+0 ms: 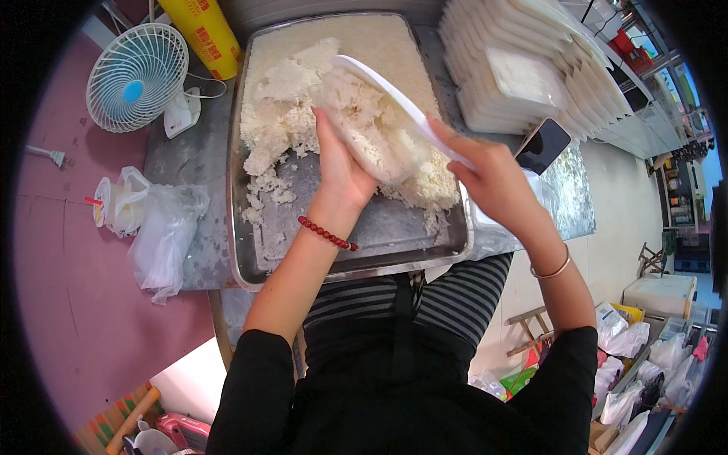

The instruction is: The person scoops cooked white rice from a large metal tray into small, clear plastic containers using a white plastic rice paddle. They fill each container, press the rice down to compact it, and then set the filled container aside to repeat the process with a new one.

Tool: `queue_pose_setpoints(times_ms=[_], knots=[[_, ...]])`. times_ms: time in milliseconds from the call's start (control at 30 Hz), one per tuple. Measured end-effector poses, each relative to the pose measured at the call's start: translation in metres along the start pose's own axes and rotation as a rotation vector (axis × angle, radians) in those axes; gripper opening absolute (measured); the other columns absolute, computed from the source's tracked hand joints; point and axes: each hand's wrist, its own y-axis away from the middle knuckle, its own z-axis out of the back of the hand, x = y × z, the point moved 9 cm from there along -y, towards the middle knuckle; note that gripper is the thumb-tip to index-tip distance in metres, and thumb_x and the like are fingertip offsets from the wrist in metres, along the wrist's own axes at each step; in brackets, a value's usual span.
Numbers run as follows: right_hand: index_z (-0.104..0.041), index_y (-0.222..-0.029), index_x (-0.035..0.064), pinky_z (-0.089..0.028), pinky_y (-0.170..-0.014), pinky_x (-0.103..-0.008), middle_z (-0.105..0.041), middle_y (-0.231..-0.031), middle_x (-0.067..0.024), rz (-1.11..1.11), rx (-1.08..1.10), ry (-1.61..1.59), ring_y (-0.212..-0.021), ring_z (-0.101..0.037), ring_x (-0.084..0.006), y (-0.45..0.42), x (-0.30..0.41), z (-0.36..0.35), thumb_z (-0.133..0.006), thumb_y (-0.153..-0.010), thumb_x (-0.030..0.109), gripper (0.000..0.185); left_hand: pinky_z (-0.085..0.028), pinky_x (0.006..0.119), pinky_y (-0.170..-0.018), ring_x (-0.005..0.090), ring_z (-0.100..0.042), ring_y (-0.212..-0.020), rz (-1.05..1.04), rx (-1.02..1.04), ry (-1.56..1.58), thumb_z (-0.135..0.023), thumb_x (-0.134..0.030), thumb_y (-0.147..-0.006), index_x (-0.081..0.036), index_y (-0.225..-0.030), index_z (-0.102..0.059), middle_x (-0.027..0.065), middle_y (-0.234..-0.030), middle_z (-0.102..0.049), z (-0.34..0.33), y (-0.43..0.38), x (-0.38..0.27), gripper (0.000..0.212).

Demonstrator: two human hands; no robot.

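Note:
My left hand [347, 165] holds up a clear plastic container [392, 170] partly filled with white cooked rice, tilted above the tray. In my right hand [483, 165] is the handle of a white plastic rice paddle [392, 91], whose blade reaches over the container's top. Below both hands lies a deep rectangular metal tray [466, 239]. A thick slab of cooked rice [364, 34] fills its far part, broken up on the left, with loose clumps lower down. Bare metal shows in the tray's near part. Part of the rice behind the container is hidden.
Stacked clear plastic containers [523, 74] stand at the right, with a phone [543, 145] leaning in front. A small white fan [136, 82] and a yellow roll of wrap [205, 40] are at the left. A plastic bag [165, 227] lies near the table's left edge.

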Motion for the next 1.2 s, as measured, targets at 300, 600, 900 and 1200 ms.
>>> queue_pose_setpoints(times_ms=[300, 600, 900, 1200], knots=[[-0.040, -0.128, 0.0198, -0.041, -0.063, -0.0359, -0.049, -0.071, -0.0172, 0.015, 0.227, 0.180, -0.064, -0.050, -0.0304, 0.005, 0.017, 0.006, -0.048, -0.071, -0.009, 0.065, -0.032, 0.042, -0.097, 0.0246, -0.039, -0.116, 0.033, -0.023, 0.055, -0.022, -0.062, -0.084, -0.013, -0.128, -0.031, 0.0081, -0.124, -0.040, -0.003, 0.008, 0.005, 0.066], [-0.037, -0.129, 0.0147, -0.043, -0.061, -0.0393, -0.051, -0.068, -0.0197, 0.061, 0.340, 0.201, -0.064, -0.054, -0.0337, 0.005, 0.024, -0.007, -0.044, -0.067, -0.010, 0.067, -0.034, 0.041, -0.096, 0.0241, -0.040, -0.114, 0.011, -0.031, -0.048, -0.022, -0.061, -0.084, -0.014, -0.126, -0.032, 0.0076, -0.122, -0.042, 0.007, 0.007, 0.007, 0.064], [-0.033, -0.132, 0.0157, -0.042, -0.056, -0.0378, -0.049, -0.067, -0.0153, 0.096, 0.387, 0.281, -0.058, -0.051, -0.0289, 0.025, 0.024, -0.001, -0.043, -0.065, -0.012, 0.073, -0.035, 0.043, -0.095, 0.0277, -0.041, -0.114, -0.018, -0.110, 0.006, -0.019, -0.056, -0.087, -0.009, -0.126, -0.033, 0.0119, -0.124, -0.041, 0.011, 0.007, -0.008, 0.064], [-0.032, -0.132, 0.0151, -0.043, -0.056, -0.0382, -0.049, -0.068, -0.0154, 0.041, 0.448, 0.244, -0.059, -0.052, -0.0299, 0.064, 0.023, 0.002, -0.047, -0.063, -0.011, 0.076, -0.030, 0.044, -0.099, 0.0302, -0.034, -0.121, -0.147, -0.079, -0.047, -0.012, -0.053, -0.088, -0.010, -0.132, -0.027, 0.0123, -0.133, -0.033, 0.024, -0.001, -0.028, 0.063]])
